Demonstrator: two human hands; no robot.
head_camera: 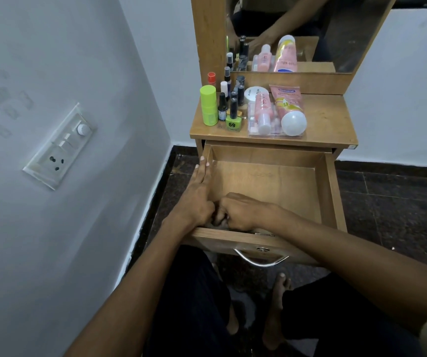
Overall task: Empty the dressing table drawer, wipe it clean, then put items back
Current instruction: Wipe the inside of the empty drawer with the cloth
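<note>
The wooden drawer [332, 191] of the dressing table is pulled out, and its visible floor is bare. My left hand [199, 191] lies flat along the drawer's left wall, fingers stretched forward. My right hand [238, 211] is curled into a fist inside the near left corner, touching the left hand; a dark thing shows under its fingers, but I cannot tell what it is. On the table top [331, 119] stand a lime green stick [208, 104], several nail polish bottles [233, 117], a white jar [253, 94], a pink bottle [262, 114] and a pink tube [288, 106] on a clear tray.
A mirror [310, 29] rises behind the table top. A switchboard [60, 148] is on the left wall close to the drawer. The drawer's metal handle [260, 260] points at my legs, and my bare feet [278, 305] rest on the dark floor below.
</note>
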